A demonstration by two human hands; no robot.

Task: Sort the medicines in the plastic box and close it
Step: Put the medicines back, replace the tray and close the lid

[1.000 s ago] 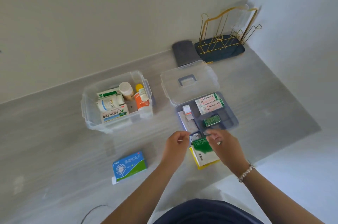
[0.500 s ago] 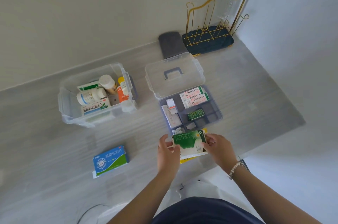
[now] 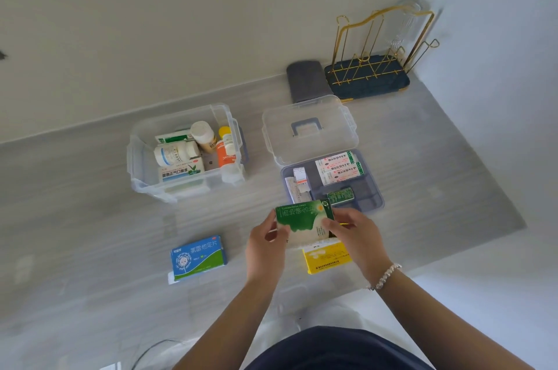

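The left hand (image 3: 265, 244) and the right hand (image 3: 354, 237) both pinch the flat green and white medicine carton (image 3: 303, 223), one at each short end, fingers curled round its edges. It is held up in the air with its printed face toward the camera, probably so that the label can be read before a place is chosen. It hangs just in front of the near edge of the grey compartment tray (image 3: 367, 197), above the grey countertop (image 3: 90, 218).

The tray already keeps white and green sachets (image 3: 338, 169) in a far compartment and a small dark green packet (image 3: 340, 197) nearer. Behind it lies the clear plastic lid with a grey handle (image 3: 308, 131).

The deep clear plastic box (image 3: 142, 170) stands well apart on the left and holds bottles and cartons (some lying down). Two cartons wait on the counter: a blue and green one (image 3: 197, 258) and a yellow one (image 3: 327, 258), the latter partly under the right hand. The sorting looks unfinished, the box not yet closed.
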